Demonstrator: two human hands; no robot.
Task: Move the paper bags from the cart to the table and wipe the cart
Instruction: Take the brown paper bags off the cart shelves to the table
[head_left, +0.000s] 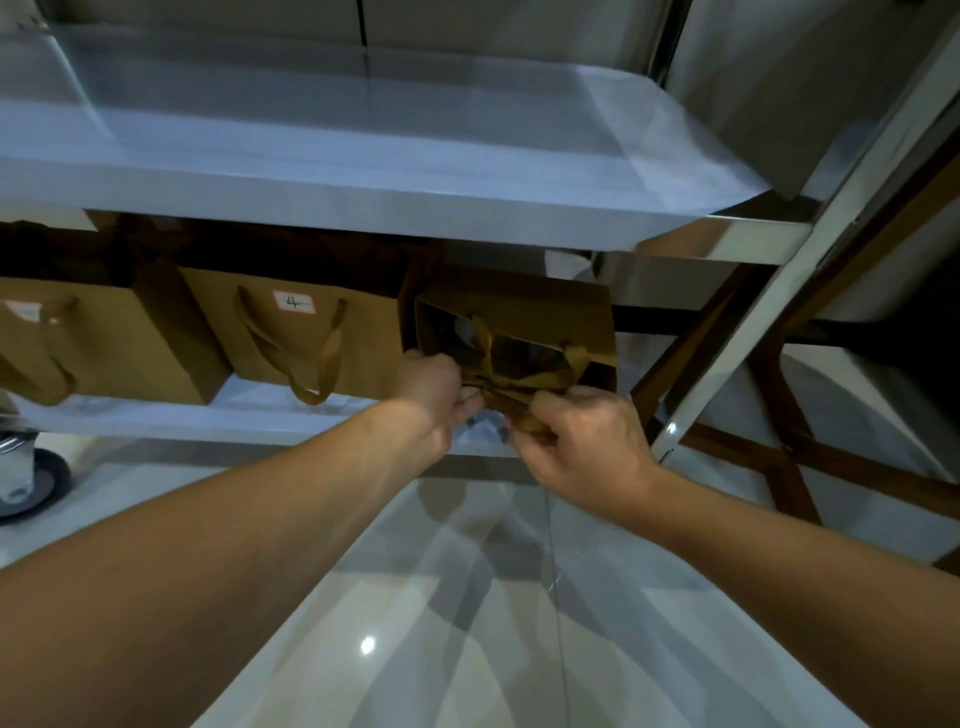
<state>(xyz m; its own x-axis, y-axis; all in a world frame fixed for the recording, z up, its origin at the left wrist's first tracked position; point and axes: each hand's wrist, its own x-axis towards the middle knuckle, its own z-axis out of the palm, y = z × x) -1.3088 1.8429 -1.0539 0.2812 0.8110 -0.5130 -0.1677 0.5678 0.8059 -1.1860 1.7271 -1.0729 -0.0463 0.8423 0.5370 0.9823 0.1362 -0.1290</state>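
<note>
Bag tipped mouth-first toward you on the cart's lower shelf, right of bag 4; your left hand and right hand both pinch its handles, right nearer you.

Left hand and right hand extended forward, fingers pinching.

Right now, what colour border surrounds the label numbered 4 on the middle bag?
Red-pink, around the white label on the middle bag; head view.
</note>
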